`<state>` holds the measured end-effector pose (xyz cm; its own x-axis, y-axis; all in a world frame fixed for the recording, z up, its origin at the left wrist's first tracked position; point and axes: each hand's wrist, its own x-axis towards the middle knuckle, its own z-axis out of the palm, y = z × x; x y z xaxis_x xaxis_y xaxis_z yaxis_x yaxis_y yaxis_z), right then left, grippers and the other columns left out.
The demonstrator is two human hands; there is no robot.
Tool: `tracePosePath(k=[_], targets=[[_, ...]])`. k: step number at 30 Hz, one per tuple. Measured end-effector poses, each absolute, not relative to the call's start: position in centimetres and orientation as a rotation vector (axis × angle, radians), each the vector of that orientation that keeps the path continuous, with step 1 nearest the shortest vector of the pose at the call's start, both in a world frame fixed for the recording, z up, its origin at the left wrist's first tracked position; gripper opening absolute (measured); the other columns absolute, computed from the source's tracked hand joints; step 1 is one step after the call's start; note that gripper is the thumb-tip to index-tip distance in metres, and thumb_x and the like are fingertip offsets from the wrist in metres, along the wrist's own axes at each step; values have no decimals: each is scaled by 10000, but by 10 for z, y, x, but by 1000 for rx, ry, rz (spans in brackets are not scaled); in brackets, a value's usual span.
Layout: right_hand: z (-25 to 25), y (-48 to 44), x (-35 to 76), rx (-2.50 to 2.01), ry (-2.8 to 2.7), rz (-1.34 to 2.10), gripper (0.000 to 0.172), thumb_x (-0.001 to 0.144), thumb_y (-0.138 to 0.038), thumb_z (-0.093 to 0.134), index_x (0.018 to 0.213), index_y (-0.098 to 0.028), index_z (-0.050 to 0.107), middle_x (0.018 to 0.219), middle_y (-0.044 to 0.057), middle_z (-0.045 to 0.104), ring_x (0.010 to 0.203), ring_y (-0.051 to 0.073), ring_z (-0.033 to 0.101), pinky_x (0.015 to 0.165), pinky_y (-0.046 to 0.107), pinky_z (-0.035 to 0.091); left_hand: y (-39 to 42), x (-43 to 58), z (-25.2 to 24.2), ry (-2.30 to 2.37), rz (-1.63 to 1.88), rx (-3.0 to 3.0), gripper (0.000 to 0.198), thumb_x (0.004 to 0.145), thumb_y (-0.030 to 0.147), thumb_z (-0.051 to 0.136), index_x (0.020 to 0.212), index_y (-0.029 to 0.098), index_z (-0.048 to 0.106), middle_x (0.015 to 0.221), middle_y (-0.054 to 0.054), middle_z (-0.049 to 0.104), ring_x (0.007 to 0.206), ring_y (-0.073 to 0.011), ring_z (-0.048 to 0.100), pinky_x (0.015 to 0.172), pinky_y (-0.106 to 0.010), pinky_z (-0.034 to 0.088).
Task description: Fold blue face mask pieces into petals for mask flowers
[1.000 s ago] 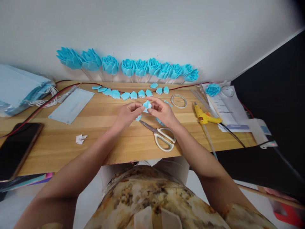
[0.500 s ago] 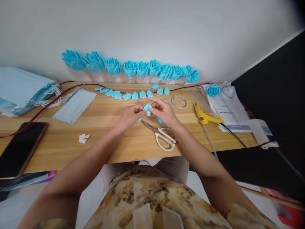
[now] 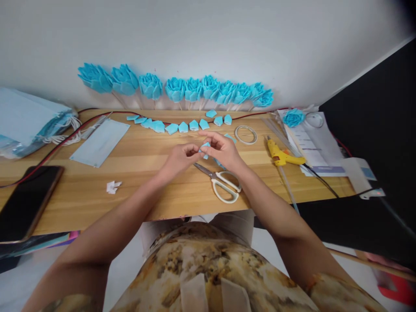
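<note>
My left hand [image 3: 180, 157] and my right hand [image 3: 221, 151] meet over the middle of the wooden desk [image 3: 156, 190], and both pinch a small folded blue piece [image 3: 205, 146] between thumbs and fingertips. White-handled scissors [image 3: 220, 180] lie just below the hands. A row of folded blue petals [image 3: 182, 125] lies behind the hands. Several finished blue flowers on sticks [image 3: 175, 89] lean against the wall.
A tape ring [image 3: 245, 134] and a yellow glue gun [image 3: 282, 157] lie to the right, beside papers with another blue flower [image 3: 293, 117]. At the left lie a blue face mask [image 3: 100, 142], a stack of masks [image 3: 29, 121], a phone [image 3: 26, 203] and a white scrap [image 3: 112, 186].
The hands have drawn closer together on the blue piece, which now shows less between the fingers. The view shifted slightly.
</note>
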<state>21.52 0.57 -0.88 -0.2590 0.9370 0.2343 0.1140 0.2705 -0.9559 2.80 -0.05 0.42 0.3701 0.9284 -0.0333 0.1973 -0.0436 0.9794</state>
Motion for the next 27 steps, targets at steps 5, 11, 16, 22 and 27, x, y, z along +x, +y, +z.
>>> tracePosePath(k=[5,11,16,22,27], targets=[[-7,4,213,-992,-1588,1093,431,819,-373,774,1222,-243,695,837,-26,659,697,109,574,670,261,505,-4,31,5,1057,820,1621,326,782,420,682,610,201,514,598,46,405,585,-110,325,572,-280,246],[-4,4,214,-1038,-1433,1143,422,896,-558,693,1191,-257,716,738,-32,626,642,116,551,625,266,516,-4,30,5,1060,808,1526,307,781,419,694,642,191,542,626,41,440,601,-105,368,585,-273,265],[-2,2,214,-1014,-1404,1262,477,903,-622,665,1228,-273,695,845,5,693,760,157,649,717,319,576,0,27,6,1042,926,1327,319,739,477,745,703,187,615,648,36,508,617,-106,399,605,-270,324],[-8,5,213,-955,-1459,1261,430,830,-381,763,1232,-252,681,819,-25,663,703,122,594,696,296,518,1,26,6,1043,937,1285,380,723,499,781,641,188,578,605,46,464,589,-96,374,578,-265,305],[-8,2,211,-980,-1531,1250,498,827,-290,708,1316,-249,622,801,-35,657,712,124,591,685,289,495,6,23,4,1041,992,1249,381,719,547,791,793,187,690,743,1,632,668,-120,504,626,-262,408]])
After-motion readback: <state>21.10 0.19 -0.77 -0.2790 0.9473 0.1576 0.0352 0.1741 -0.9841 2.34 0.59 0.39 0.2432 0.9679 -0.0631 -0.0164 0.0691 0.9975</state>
